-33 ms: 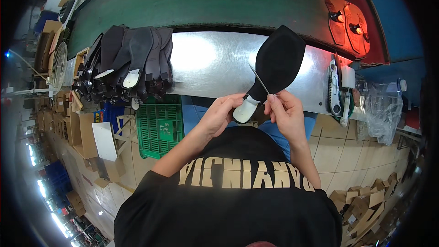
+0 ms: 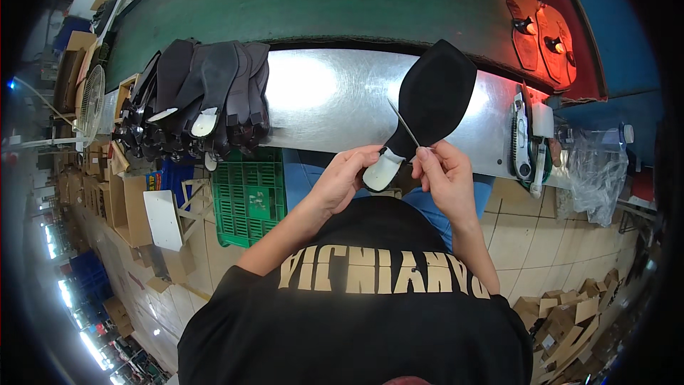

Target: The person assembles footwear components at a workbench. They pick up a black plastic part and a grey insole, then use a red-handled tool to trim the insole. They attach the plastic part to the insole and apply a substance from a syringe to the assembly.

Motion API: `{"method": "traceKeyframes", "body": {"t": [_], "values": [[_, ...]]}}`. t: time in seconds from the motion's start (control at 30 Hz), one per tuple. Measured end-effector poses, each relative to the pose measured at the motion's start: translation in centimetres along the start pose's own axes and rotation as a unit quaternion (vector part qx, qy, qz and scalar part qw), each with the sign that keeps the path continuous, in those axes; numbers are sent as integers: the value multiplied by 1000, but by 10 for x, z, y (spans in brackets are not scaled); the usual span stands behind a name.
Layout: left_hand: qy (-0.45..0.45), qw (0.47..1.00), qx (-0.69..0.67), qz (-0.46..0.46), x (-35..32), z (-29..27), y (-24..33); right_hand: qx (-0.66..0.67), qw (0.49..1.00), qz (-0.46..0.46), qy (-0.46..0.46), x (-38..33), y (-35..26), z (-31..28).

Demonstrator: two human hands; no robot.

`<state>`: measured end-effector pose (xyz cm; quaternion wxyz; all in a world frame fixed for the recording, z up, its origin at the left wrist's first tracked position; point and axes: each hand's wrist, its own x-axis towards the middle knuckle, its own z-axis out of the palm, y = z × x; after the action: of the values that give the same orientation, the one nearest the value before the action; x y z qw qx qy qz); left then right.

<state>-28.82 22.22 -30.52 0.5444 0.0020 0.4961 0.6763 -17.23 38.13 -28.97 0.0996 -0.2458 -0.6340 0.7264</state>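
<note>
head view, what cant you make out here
Head view: near end of the tool, covered by the right hand.
Head view: far side of the sole, hidden by its near face.
Head view: part of the crate, hidden under the bench.

The left hand (image 2: 349, 172) holds a black shoe sole (image 2: 436, 89) near its white heel (image 2: 383, 171). The right hand (image 2: 447, 177) pinches a thin, pointy tool (image 2: 406, 125) that lies across the narrow part of the sole, and its tip pokes out past the sole's left edge. The wide end of the sole is over the shiny metal tabletop (image 2: 320, 103). On the left sits a big pile of dark soles (image 2: 217, 75). A green crate (image 2: 249, 203) is below it. On the right, a clear plastic bag (image 2: 598, 182) hangs down.
</note>
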Motion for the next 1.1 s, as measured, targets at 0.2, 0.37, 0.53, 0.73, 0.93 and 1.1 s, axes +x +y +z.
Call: {"method": "traceKeyframes", "body": {"t": [0.2, 0.37, 0.53, 0.73, 0.93, 1.1], "values": [[43, 996, 68, 45, 5, 0, -5, -59, 997, -38, 22, -1, 5, 2], [38, 997, 58, 33, 9, -2, -3, -74, 996, -36, 29, -3, 1, 5], [42, 997, 60, 30, 8, 2, 0, -64, 998, 1, 24, -4, -4, 4], [53, 996, 63, 42, 12, -7, -5, -48, 999, 10, 21, -7, -3, 6], [45, 995, 61, 61, 12, -9, -9, -48, 999, 6, 21, -9, -6, 8], [39, 996, 63, 57, 11, -8, -8, -49, 999, 1, 24, -9, -6, 7]]}}
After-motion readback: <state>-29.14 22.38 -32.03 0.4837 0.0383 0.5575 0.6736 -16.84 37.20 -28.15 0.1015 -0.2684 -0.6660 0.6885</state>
